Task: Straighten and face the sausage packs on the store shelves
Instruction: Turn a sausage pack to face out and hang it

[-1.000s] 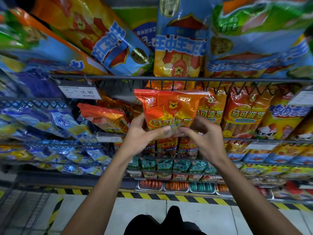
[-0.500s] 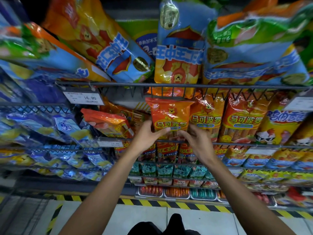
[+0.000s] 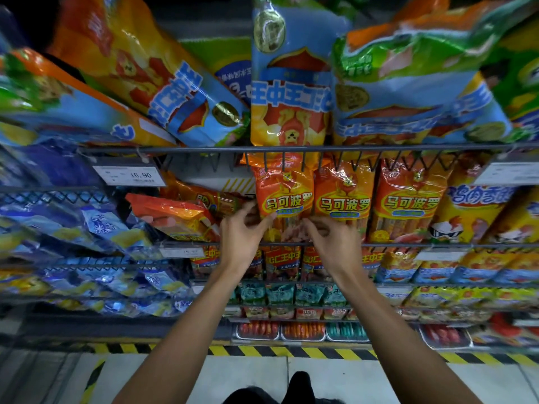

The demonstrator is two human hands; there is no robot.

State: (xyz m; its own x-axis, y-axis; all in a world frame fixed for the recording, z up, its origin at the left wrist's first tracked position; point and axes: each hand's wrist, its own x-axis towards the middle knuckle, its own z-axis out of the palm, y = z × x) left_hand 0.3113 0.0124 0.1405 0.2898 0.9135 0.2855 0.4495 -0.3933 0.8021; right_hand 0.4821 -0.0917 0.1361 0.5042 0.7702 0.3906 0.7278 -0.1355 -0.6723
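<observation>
The glossy orange plastic sausage pack (image 3: 284,196) stands upright on the wire shelf (image 3: 291,149), just above both sets of fingertips; left hand (image 3: 243,239) and right hand (image 3: 332,243) pinch its lower edge

Both arms bare, reaching up and fwd from the bottom of the view, forearms converging toward the middle. Left hand (image 3: 242,237): back of hand to camera, wrist about straight, fingers (image 3: 264,221) curled fwd and to the right, thumb up near the top left of the hand; fingertips slightly spread, loosely cupped, not clenched. Right hand (image 3: 329,240): just beside the left hand, about level w/ it, back of hand also to camera, fingers (image 3: 313,225) bent in toward the left hand, knuckles raised. The two sets of fingertips sit close, small gap btwn them. Palms not visible, so actual grip can't be told.
</observation>
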